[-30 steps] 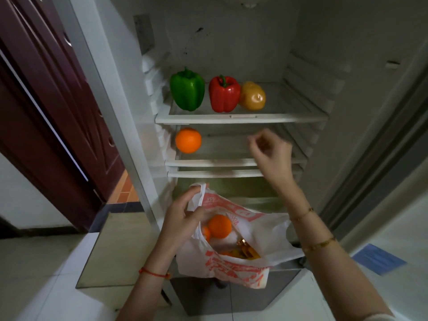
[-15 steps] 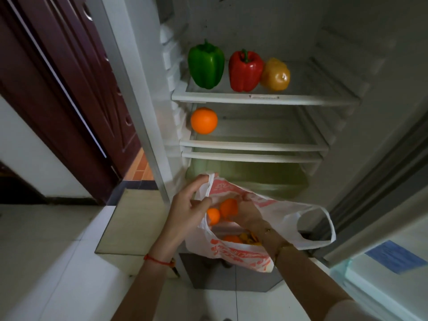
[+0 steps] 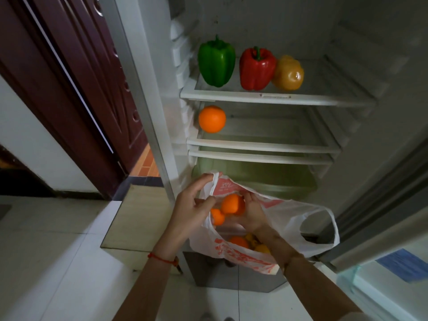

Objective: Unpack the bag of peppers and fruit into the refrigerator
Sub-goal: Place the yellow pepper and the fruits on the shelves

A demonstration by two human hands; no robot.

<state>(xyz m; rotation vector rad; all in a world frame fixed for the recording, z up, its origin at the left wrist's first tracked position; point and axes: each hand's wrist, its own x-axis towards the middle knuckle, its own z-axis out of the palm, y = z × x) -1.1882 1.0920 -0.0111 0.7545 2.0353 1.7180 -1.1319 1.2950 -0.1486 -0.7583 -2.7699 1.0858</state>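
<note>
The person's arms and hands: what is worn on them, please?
Both forearms are bare. The left hand has a thin red string bracelet at its wrist. The right hand wears no visible ring; its wrist lies in shadow.

View: single head camera, wide-angle. Position: above and in front of the open fridge (image 3: 278, 98), close. Facing: forward and down, onto shelves, both forearms, the bag (image 3: 289, 218), and floor (image 3: 58, 262) beneath. Edges visibly bowed.
</note>
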